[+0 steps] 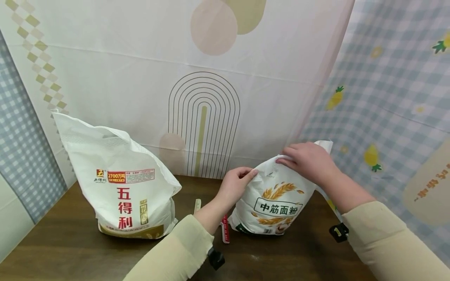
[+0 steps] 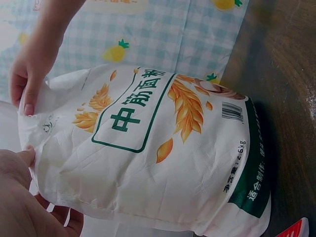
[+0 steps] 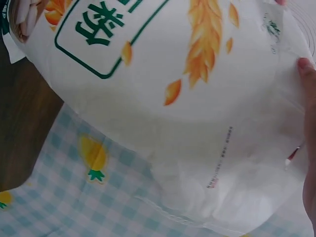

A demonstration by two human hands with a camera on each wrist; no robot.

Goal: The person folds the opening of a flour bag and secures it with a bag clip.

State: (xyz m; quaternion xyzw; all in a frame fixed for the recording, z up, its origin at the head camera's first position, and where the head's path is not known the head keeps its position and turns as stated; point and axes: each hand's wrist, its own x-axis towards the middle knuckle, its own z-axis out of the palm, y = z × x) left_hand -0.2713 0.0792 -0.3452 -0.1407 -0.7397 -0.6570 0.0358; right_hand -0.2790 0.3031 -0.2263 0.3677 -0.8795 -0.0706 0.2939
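Note:
A small white flour bag with orange wheat ears and green lettering stands on the table, its top leaning right. My left hand pinches its upper left corner between thumb and fingers. At the top edge, further right, my right hand grips the bag with the thumb in front. In the left wrist view, both thumbs press the printed face near the bag's top. The right wrist view shows the bag's upper side at close range, with part of the right hand at the edge.
A larger white flour bag with red lettering stands at the left, its top raised. Between the bags lie a red sealing clip and a pale strip-shaped clip, partly behind my left arm. Patterned cloths hang around the wooden table.

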